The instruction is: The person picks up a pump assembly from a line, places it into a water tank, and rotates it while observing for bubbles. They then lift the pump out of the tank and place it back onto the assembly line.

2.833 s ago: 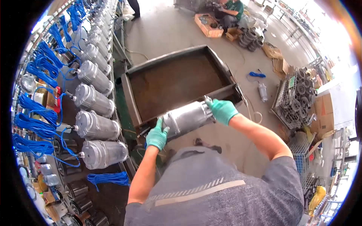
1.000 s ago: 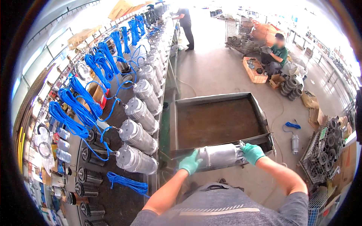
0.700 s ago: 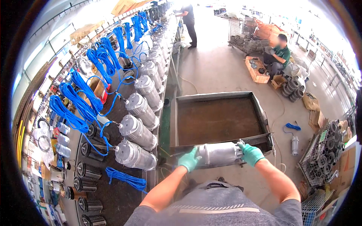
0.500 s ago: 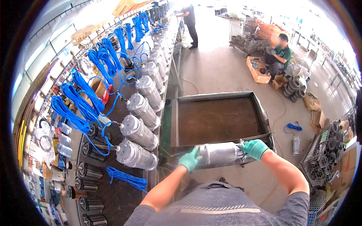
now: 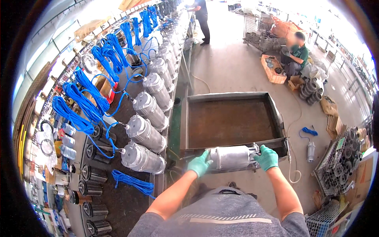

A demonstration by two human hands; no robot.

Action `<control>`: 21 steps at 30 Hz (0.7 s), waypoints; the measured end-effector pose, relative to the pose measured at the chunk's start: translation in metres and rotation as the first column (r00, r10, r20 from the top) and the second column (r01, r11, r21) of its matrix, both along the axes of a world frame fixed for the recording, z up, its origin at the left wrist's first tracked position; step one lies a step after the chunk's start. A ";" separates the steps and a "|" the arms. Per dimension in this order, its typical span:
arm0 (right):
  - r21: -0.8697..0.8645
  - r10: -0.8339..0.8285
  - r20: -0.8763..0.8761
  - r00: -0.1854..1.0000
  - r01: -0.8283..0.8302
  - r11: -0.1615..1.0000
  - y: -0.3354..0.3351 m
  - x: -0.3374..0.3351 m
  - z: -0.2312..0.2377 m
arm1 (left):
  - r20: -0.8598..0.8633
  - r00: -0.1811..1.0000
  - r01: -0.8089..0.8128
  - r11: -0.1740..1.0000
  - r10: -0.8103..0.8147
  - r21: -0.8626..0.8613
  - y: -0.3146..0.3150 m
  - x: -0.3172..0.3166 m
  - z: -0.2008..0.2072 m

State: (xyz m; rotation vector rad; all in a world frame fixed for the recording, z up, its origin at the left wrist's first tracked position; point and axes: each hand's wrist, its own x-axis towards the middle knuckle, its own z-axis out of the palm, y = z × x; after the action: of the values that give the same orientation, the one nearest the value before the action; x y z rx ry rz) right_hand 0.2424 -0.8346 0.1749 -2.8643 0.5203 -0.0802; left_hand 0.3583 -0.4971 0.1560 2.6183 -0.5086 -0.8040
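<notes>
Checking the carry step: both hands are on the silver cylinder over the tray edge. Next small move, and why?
Probably swing it left toward the bench. The left hand and right hand grip the ends of the silver cylinder, held level above the near rim of the rusty tray. Similar cylinders lie in a row there, with bare bench nearer the person.

Brown cardboard boxes (image 5: pixel 329 106) on the floor, far right

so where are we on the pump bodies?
Done: a row of silver pump bodies with blue cables lies on the bench. In hand: one more silver housing, left hand and right hand gripping its ends above the brown tray. Left: it's not on the bench yet.
</notes>
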 end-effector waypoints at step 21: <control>0.188 -0.045 -0.095 0.994 0.063 0.980 -0.003 -0.006 -0.018 | 0.151 0.988 0.008 0.973 0.027 -0.230 0.005 0.007 -0.053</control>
State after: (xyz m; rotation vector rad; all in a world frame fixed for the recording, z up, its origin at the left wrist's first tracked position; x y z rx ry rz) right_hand 0.2361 -0.8376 0.1574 -2.6762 0.5897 0.0867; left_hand 0.3652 -0.4923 0.1028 2.4747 -0.5932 -0.5076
